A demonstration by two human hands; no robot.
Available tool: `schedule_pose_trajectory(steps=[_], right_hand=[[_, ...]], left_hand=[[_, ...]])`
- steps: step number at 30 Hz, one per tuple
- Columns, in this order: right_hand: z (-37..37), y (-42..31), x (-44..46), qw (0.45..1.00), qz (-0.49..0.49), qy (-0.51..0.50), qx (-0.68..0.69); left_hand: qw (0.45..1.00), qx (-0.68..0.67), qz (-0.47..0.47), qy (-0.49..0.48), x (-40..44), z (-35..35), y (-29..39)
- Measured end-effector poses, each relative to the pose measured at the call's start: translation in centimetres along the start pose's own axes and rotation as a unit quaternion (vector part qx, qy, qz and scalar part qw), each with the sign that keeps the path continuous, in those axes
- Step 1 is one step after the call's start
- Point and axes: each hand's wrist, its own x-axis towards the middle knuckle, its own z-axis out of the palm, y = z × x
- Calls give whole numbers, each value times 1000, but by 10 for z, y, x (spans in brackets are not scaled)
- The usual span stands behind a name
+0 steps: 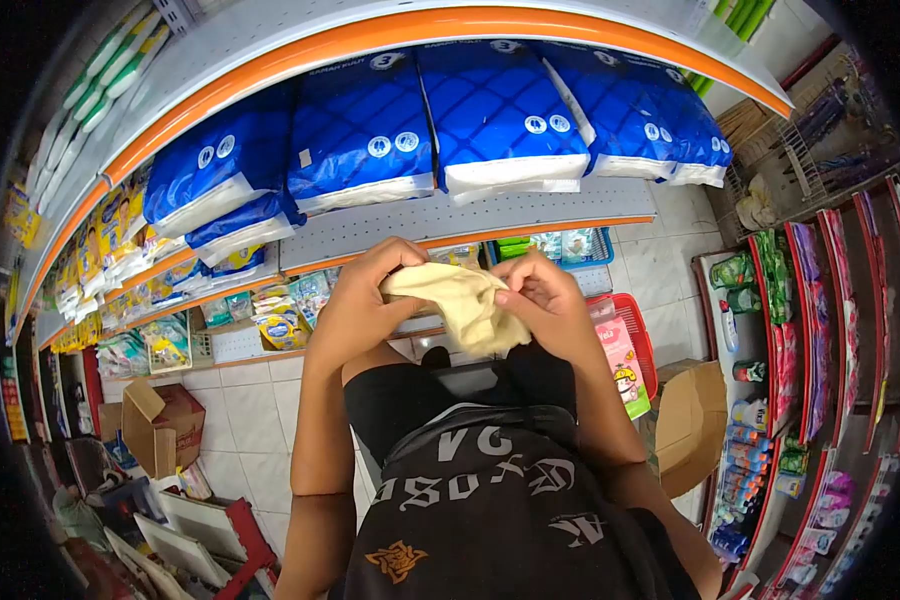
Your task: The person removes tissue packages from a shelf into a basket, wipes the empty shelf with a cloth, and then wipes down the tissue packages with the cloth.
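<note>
A crumpled pale yellow cloth (475, 310) is held up between both hands, above my lap. My left hand (370, 300) grips its left end, with the thumb on the near side and the fingers bent over the top. At the cloth's right side, my right hand (545, 300) pinches a fold between thumb and fingers. The cloth's lower part hangs loose. Just beyond the hands is a shelf (390, 222) under a row of large blue packages (360, 140).
Low down at the right stands a red basket (642, 340) with a pink package, beside an open cardboard box (692, 425). A blue basket (595, 250) lies behind my right hand. Another carton (175, 425) sits on the left floor. Stocked shelves line the right.
</note>
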Motion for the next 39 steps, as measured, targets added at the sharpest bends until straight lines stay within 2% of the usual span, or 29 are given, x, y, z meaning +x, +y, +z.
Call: schedule_pose_trajectory(steps=[1,3,4,6,7,9,10,11,12,13,14,16,18,19,20,21,22,23,25,26,28,29,30,31,32,35,36,37,39], right_hand=[[-4,0,-1,1000,1,-2,2],[-17,-4,-4,982,33,-1,-188],[-19,-5,-5,973,17,0,-230],[-16,-13,-9,974,32,-14,-224],[-11,-17,-11,973,22,-18,-229],[-4,-22,-16,973,13,-23,-230],[-1,-21,-19,950,-15,-35,-310],[2,-19,-23,919,-44,-47,-388],[5,-2,-30,944,-29,-33,-327],[11,7,-35,944,-29,-34,-325],[17,13,-40,953,-49,-39,-295],[28,21,-48,959,-77,-57,-265],[39,17,-49,923,-125,-90,-351],[45,9,-48,904,-141,-107,-390],[43,15,-48,905,-141,-109,-385],[37,25,-50,933,-113,-133,-313],[31,30,-50,954,-86,-156,-240],[26,33,-49,972,-54,-113,-198],[12,51,-34,969,-112,-3,-219],[8,58,-25,969,-113,-3,-220],[2,65,-9,998,5,55,-30],[-4,72,-4,998,4,56,-30],[-10,78,-1,986,126,-19,108],[-15,84,1,935,242,-93,241],[-14,92,2,918,281,-101,262],[-16,89,-3,924,304,-120,201],[-6,81,-2,934,259,-52,241],[-5,70,1,934,260,-54,241],[-11,54,5,914,142,-60,376]], left_hand=[[1000,1,-2,1,-2,-1,0],[998,39,44,36,-5,0,-3],[998,34,46,37,-7,0,-7],[979,114,105,130,-13,3,-18],[980,112,104,129,-14,8,-21],[946,74,146,279,-16,18,-22],[928,80,148,334,-18,24,-25],[928,83,145,334,-20,28,-25],[920,95,34,379,-24,32,-24],[898,104,-75,420,-28,35,-24],[916,30,-87,390,-31,36,-27],[919,16,-124,373,-37,37,-32],[920,4,-164,356,-43,39,-44],[893,-197,-170,366,-45,42,-56],[830,-390,-168,362,-47,44,-66],[733,-567,-158,342,-48,44,-70],[755,-563,-142,305,-48,41,-64],[755,-562,-142,307,-49,39,-67],[846,-441,-145,261,-55,35,-83],[884,-377,-144,235,-58,33,-94],[943,-242,-139,179,-59,29,-104],[935,-254,-143,203,-60,32,-103],[925,-266,-146,228,-60,34,-96],[915,-277,-149,252,-59,37,-88],[878,-334,-186,288,-63,37,-97],[829,-407,-219,314,-67,34,-112],[826,-417,-218,311,-68,32,-110],[822,-427,-216,309,-67,31,-104],[829,-445,-211,264,-65,28,-82]])
